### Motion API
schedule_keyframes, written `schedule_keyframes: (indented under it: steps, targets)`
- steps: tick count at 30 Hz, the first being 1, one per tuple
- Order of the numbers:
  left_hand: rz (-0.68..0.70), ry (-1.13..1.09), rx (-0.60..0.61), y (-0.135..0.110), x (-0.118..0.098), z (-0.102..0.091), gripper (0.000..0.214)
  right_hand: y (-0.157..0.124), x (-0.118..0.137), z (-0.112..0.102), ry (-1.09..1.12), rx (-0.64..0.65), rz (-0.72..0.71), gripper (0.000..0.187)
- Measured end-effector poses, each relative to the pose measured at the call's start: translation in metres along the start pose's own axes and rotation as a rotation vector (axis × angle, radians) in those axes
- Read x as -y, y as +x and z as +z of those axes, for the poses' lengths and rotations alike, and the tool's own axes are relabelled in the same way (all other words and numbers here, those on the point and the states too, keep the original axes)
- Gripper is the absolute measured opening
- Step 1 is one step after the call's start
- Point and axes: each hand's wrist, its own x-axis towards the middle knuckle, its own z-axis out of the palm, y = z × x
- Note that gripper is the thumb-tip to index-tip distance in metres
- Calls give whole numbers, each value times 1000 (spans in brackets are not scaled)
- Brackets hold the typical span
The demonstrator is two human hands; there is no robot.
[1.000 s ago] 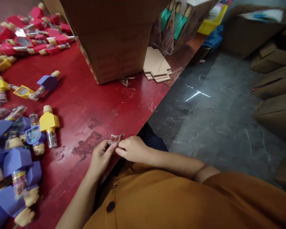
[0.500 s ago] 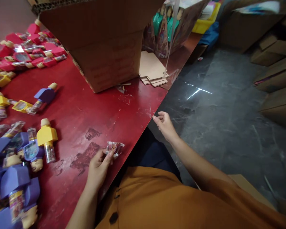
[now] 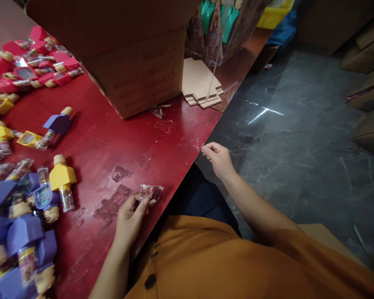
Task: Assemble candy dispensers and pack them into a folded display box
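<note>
Left hand (image 3: 129, 222) pinches the packet (image 3: 151, 192) by its near end, thumb and fingertips closed on it, the rest of the hand resting on the table (image 3: 127, 137). Right hand (image 3: 220, 160) has thumb and forefinger tips together. Nothing shows between them, so I can't tell if it holds a scrap or is empty.

Change: a second ago both hands were on the packet, fingertips meeting over it at the table edge. Half a second ago the right had already let go and swung out past the edge, fingers spread. Now it sits in nearly the same spot, right of centre frame over the grey floor (image 3: 283, 137), with fingers drawn in. The left has barely moved.

Meaning, as I read it: the two-handed working of the packet is over and it's on a one-hand hold only.

Packet: small, clear crinkly film with a reddish printed piece inside, lying about flat, just inside the table's near edge at lower centre. It's clear of the yellow figure (image 3: 62, 176) at left, the purple figures (image 3: 18, 232) at lower left and the cardboard box (image 3: 137, 70) at top centre.
</note>
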Motion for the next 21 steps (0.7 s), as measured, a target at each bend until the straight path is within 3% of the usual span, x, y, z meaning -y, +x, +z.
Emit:
schedule_keyframes:
  steps: [9,16,18,21]
  targets:
    - [22,-32,23,3,3,-2,24,5,5,12,48,-89,-46,19]
    - [1,-31,44,4,-3,0,24,42,56,6,176,-247,-295,18]
    - [-5,-26,41,4,-5,0,26,41,72,5,218,-175,-349,16]
    - [-10,-33,42,4,-7,0,28,10,84,15,192,99,-340,13]
